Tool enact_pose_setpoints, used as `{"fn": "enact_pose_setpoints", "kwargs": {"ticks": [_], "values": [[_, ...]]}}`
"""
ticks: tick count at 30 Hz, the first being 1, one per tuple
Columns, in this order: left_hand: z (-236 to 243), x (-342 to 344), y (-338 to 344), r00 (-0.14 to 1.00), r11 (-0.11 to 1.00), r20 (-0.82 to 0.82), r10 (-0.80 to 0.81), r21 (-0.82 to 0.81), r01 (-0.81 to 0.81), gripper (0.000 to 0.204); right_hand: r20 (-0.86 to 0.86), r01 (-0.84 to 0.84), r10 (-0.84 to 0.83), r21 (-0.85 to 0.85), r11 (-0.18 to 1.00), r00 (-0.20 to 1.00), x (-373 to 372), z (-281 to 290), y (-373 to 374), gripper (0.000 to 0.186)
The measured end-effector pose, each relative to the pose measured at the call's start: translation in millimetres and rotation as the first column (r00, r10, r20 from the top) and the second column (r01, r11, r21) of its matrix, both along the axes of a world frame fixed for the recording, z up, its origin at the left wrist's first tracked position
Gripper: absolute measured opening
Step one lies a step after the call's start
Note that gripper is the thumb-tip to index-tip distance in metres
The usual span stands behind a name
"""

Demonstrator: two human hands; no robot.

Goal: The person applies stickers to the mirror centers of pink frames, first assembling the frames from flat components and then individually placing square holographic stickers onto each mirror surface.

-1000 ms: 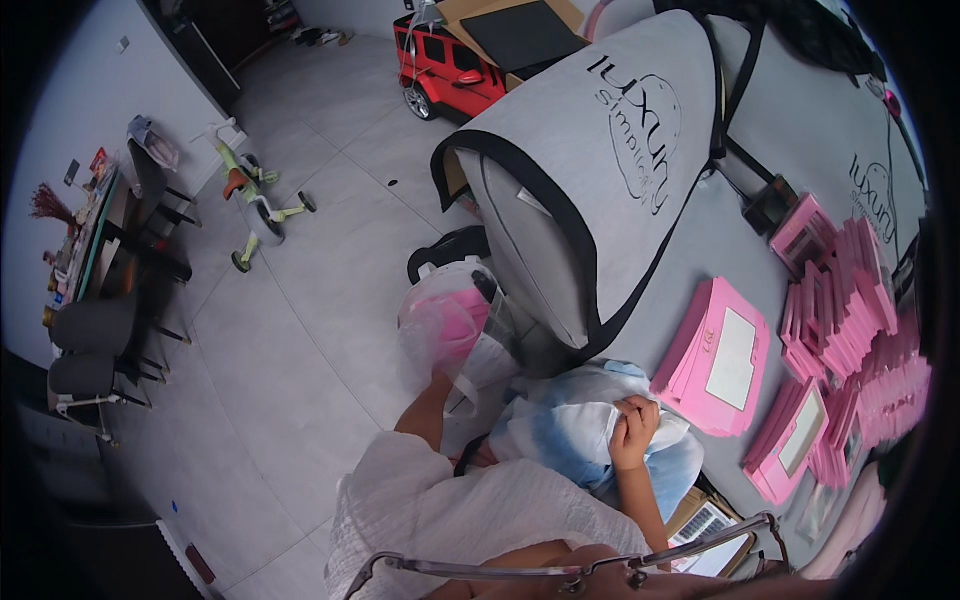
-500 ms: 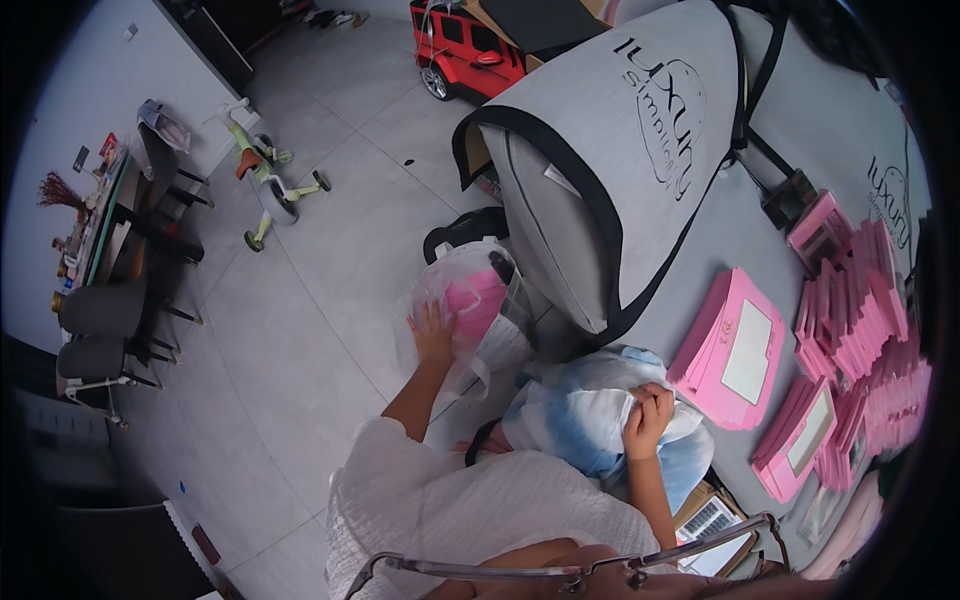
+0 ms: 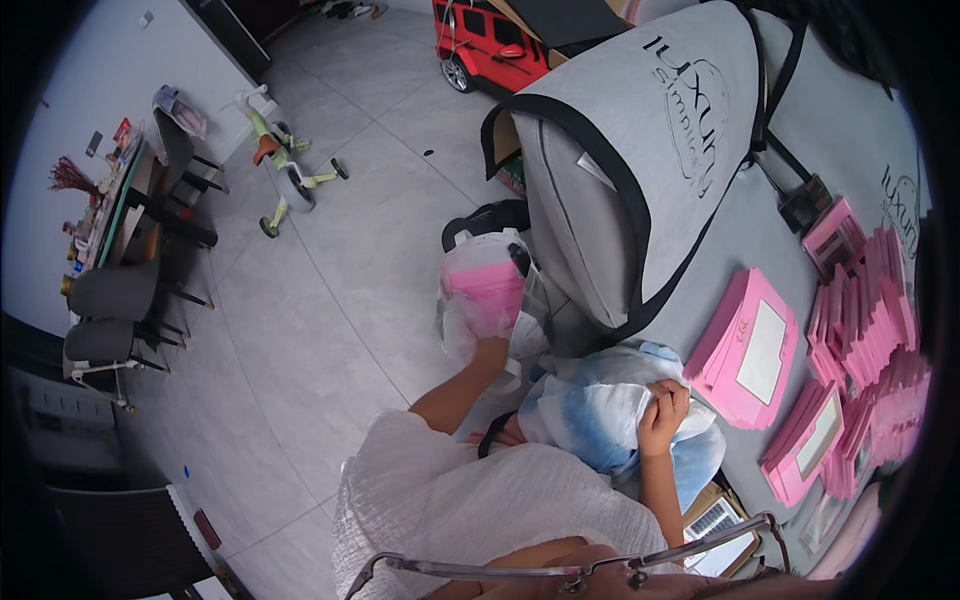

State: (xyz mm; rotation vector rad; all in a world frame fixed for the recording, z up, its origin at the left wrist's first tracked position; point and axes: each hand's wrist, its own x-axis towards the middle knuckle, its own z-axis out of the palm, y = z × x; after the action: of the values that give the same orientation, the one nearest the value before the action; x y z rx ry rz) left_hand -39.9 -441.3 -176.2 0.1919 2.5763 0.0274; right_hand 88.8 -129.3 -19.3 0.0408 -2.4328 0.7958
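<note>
Left hand (image 3: 483, 326), spread on bag's outside half second ago, now sunk among plastic folds, grip can't tell; pink contents (image 3: 487, 285) within reach. One clear bag (image 3: 453, 325), centre of frame. Right hand (image 3: 664, 412) curled over blue-white cloth (image 3: 572, 415), grip can't tell. Two windowed pink stacks (image 3: 728, 355), right of frame; piles behind (image 3: 860, 318) uncountable.

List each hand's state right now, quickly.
Left hand: mostly hidden by the translucent plastic bag; cannot tell.
Right hand: fingers curled at the blue-and-white tie-dye fabric; whether gripping, cannot tell.
</note>
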Motion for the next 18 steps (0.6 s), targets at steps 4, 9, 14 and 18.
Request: {"fn": "enact_pose_setpoints", "kwargs": {"ticks": [4, 9, 14, 18], "values": [[-89.1, 5.5, 6.7, 0.999, 0.881, -0.049, 0.016, 0.473, 0.009, 0.02, 0.013, -0.027, 0.027, 0.004, 1.0, 1.0, -0.7, 1.2, 0.2, 0.022], [-140.4, 5.7, -18.5, 0.707, 0.436, 0.073, 0.704, 0.74, -0.512, 0.048, 0.015, -0.018, 0.018, -0.003, 1.0, 1.0, -0.3, -0.1, 0.6, 0.021], [-143.7, 10.7, -17.7, 0.467, 0.239, 0.097, 0.879, 0.759, -0.606, 0.055, 0.011, -0.014, 0.014, 0.001, 1.0, 1.0, -1.4, -3.3, 0.2, 0.021], [-135.0, 21.5, -7.5, 0.869, 0.72, 0.033, 0.493, 0.545, -0.429, 0.048, 0.029, -0.016, 0.016, 0.008, 1.0, 0.999, 0.1, -6.4, 2.4, 0.021]]}}
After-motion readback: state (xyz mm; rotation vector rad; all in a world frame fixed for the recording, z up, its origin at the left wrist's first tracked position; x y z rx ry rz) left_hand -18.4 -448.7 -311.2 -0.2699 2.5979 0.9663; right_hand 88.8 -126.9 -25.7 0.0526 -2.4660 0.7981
